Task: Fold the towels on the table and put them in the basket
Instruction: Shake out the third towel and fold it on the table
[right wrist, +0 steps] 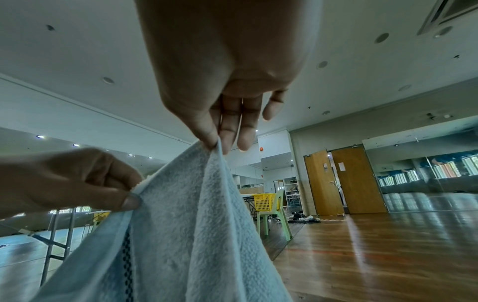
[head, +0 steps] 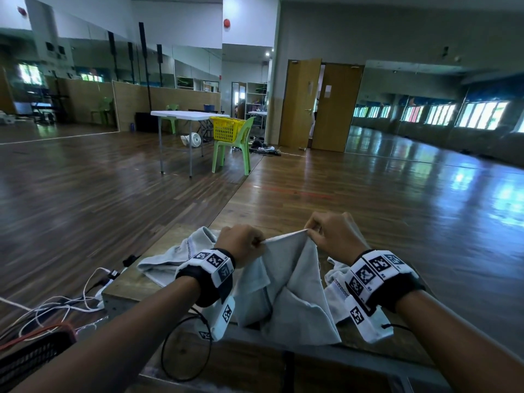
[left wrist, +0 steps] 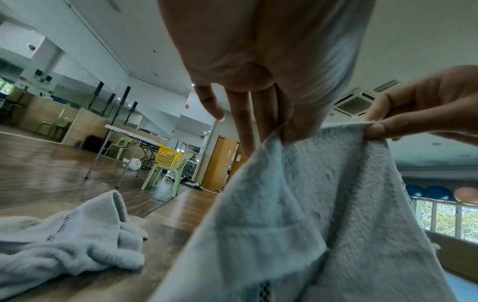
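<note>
A pale grey-blue towel (head: 286, 282) hangs above the wooden table (head: 127, 285), stretched by its top edge between both hands. My left hand (head: 246, 242) pinches the edge's left end, and my right hand (head: 329, 234) pinches the right end. In the left wrist view the towel (left wrist: 310, 204) drapes below my left hand (left wrist: 279, 126); in the right wrist view my right hand (right wrist: 217, 143) pinches the towel (right wrist: 186, 224) between thumb and fingers. A second towel (head: 173, 259) lies crumpled on the table to the left, and a third (head: 336, 282) shows behind my right wrist. A yellow basket (head: 226, 127) sits on a green chair far across the room.
A dark mesh basket (head: 31, 355) with a red rim sits low at the near left. White and red cables (head: 56, 304) lie on the floor left of the table. A white folding table (head: 184, 116) stands by the green chair (head: 235, 148). Wooden floor stretches around.
</note>
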### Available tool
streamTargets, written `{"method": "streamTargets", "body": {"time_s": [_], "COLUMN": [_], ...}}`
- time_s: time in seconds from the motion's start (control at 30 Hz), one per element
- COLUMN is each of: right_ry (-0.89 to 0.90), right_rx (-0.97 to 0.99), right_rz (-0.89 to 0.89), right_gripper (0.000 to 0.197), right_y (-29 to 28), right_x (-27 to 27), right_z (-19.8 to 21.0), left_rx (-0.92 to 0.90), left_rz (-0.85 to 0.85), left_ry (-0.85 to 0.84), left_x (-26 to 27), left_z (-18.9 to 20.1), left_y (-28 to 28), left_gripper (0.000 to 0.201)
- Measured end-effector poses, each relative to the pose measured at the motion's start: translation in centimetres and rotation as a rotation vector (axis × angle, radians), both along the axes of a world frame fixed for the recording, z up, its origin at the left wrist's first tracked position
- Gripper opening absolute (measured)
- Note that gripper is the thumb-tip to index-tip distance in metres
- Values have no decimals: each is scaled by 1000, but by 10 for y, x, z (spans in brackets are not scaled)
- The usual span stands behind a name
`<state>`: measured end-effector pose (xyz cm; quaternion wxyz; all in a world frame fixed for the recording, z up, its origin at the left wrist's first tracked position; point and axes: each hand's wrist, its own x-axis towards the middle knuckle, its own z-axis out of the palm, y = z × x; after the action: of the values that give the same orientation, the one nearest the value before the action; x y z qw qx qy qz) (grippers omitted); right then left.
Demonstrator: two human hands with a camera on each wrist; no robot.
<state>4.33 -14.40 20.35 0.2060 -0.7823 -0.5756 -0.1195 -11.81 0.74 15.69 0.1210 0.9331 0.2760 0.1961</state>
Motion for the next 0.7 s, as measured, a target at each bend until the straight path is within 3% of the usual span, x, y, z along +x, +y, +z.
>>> {"method": "streamTargets", "body": {"time_s": [0.17, 0.3, 0.53, 0.7], "right_ry": [21, 38, 36, 64], "right_rx": [18, 26, 4, -4], "right_rz": [16, 39, 16, -2], "right_gripper": [10, 6, 10, 10], "right_y": [10, 14, 8, 2], "right_x": [-3, -4, -2, 4], "right_z": [-3, -5, -9, -10], "left_rx": [84, 48, 26, 116], "left_rz": [85, 97, 64, 63], "left_ry": [-15, -53, -165, -112], "left_x": [-5, -4, -9, -12], "left_z": [4, 1, -6, -10], "left_y": [-4, -5, -1, 6], "left_gripper": [19, 27, 9, 12]}}
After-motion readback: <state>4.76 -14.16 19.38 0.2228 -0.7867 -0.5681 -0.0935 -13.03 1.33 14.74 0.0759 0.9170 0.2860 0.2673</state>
